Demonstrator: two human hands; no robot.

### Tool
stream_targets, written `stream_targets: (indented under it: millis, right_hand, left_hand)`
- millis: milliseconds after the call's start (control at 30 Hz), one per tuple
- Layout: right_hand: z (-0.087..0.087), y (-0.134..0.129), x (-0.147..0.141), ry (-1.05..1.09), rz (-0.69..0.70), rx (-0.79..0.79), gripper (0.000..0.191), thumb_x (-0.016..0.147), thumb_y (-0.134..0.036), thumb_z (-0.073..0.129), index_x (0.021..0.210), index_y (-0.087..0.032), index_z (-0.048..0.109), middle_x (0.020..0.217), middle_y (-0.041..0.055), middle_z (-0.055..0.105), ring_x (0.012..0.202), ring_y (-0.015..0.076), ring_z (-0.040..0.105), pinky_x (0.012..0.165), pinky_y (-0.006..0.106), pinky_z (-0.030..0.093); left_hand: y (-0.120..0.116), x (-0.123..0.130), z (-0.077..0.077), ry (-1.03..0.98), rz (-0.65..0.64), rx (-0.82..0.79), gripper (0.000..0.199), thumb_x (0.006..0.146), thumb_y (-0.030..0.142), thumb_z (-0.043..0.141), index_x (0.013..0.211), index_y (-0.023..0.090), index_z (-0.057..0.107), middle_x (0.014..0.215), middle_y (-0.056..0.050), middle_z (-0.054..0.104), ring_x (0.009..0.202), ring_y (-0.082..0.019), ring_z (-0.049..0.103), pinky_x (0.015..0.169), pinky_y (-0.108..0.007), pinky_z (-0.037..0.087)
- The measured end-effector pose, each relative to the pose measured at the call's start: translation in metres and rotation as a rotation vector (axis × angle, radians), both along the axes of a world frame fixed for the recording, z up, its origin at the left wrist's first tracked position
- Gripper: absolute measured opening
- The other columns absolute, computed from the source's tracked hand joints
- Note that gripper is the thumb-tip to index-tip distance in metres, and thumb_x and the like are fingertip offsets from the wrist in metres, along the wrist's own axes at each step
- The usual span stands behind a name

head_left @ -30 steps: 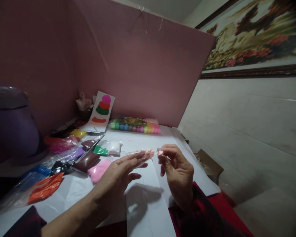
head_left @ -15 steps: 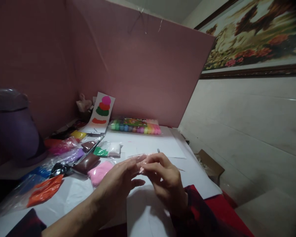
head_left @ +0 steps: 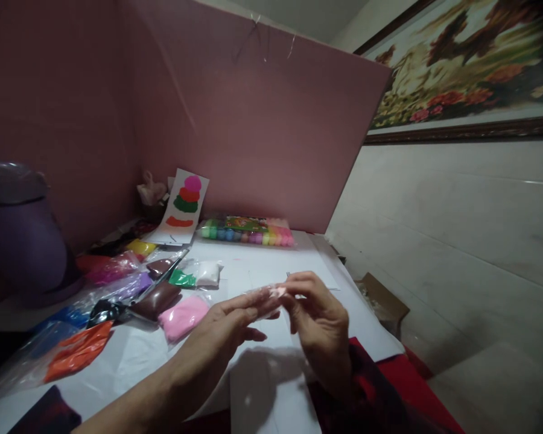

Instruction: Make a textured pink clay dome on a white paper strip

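Note:
My left hand (head_left: 235, 319) is raised over the white paper, fingers stretched to the right and closed on a thin clear plastic bag (head_left: 265, 301). Pale pink clay (head_left: 277, 292) shows at the bag's right end. My right hand (head_left: 319, 319) pinches there with thumb and forefinger, at the clay and the bag's edge. The fingertips hide part of both. Just left of my left hand lies a bag of bright pink clay (head_left: 184, 316).
More clay bags lie to the left, among them orange (head_left: 79, 352), brown (head_left: 156, 301) and white (head_left: 209, 274). Behind are a long pack of coloured clay (head_left: 248, 232) and a propped picture card (head_left: 185, 205). A purple bin (head_left: 22, 241) stands far left, a cardboard box (head_left: 384, 298) right.
My right hand has moved slightly right and turned, pinching at the bag's right end, where more pale pink clay shows. My left hand stays almost in place. The view has shifted slightly.

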State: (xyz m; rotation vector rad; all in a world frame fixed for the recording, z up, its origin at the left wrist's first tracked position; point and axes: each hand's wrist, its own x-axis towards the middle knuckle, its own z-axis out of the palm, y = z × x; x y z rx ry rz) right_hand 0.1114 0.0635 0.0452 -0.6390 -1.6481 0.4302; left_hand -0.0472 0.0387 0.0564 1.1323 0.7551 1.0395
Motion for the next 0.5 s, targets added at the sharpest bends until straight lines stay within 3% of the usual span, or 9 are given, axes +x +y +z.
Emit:
stream_targets:
  millis: [67, 233, 367, 500]
  right_hand:
    - [0.0016, -0.0002, 0.0009, 0.075, -0.048, 0.005, 0.017, 0.086, -0.011, 0.057, 0.093, -0.025, 0.065, 0.09, 0.0016, 0.055, 0.068, 0.0107, 0.056, 0.047, 0.02, 0.045]
    - [0.0012, -0.002, 0.0006, -0.15, -0.046, 0.088, 0.022, 0.083, -0.006, 0.058, 0.093, -0.023, 0.068, 0.087, 0.0027, 0.056, 0.077, 0.0145, 0.058, 0.061, 0.026, 0.049]
    - [0.0026, -0.0031, 0.0001, 0.037, -0.131, 0.064, 0.019, 0.085, -0.01, 0.059, 0.092, -0.025, 0.067, 0.092, 0.003, 0.056, 0.077, 0.0147, 0.058, 0.059, 0.026, 0.05]
    - [0.0035, -0.0045, -0.0006, -0.112, 0.015, 0.086, 0.024, 0.083, -0.007, 0.06, 0.092, -0.027, 0.071, 0.091, 0.0035, 0.054, 0.08, 0.0158, 0.058, 0.061, 0.028, 0.051]
  left_hand:
    - [0.0, 0.0006, -0.0001, -0.01, 0.006, -0.017, 0.033, 0.088, 0.024, 0.048, 0.116, 0.03, 0.066, 0.132, -0.005, 0.058, 0.12, -0.024, 0.051, 0.091, -0.038, 0.039]
    - [0.0005, 0.0024, -0.0059, 0.027, 0.007, 0.029, 0.033, 0.087, 0.025, 0.052, 0.117, 0.029, 0.065, 0.131, -0.006, 0.059, 0.119, -0.026, 0.051, 0.088, -0.038, 0.042]
    - [-0.0002, 0.001, -0.0027, -0.011, 0.011, -0.016, 0.031, 0.088, 0.029, 0.052, 0.115, 0.028, 0.066, 0.137, -0.005, 0.054, 0.124, -0.026, 0.047, 0.092, -0.038, 0.041]
    - [-0.0016, 0.0008, -0.0005, 0.042, -0.004, 0.067, 0.032, 0.088, 0.031, 0.055, 0.118, 0.031, 0.064, 0.136, -0.004, 0.055, 0.119, -0.025, 0.052, 0.089, -0.037, 0.042]
